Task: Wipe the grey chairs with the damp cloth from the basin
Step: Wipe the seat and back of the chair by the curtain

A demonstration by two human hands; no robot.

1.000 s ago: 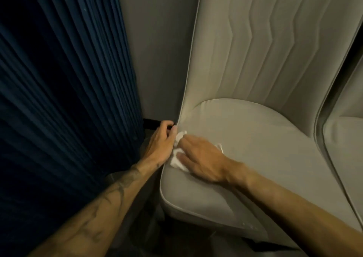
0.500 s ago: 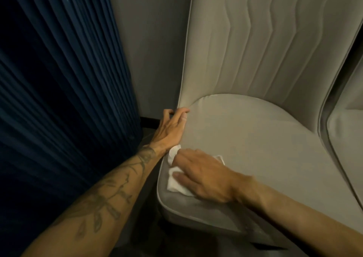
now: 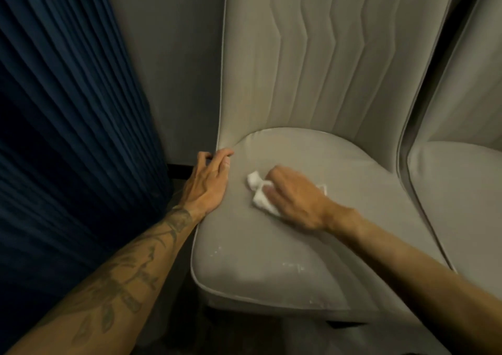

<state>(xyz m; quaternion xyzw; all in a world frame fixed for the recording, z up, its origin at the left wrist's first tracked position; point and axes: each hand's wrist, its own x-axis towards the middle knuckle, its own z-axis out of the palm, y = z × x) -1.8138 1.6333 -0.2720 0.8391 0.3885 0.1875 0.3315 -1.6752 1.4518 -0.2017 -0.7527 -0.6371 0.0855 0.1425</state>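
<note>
R hand (image 3: 296, 200), fingers curled over bunched damp cloth (image 3: 259, 191), presses it mid-left on grey chair (image 3: 326, 153) seat, bare seat mostly to its right; L hand (image 3: 209, 183) rests, fingers loose, on seat's left edge.

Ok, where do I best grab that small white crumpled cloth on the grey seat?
Pinch the small white crumpled cloth by its bunched end left of the right hand, from above: it looks raised, the rest is pinned under that hand.
</note>
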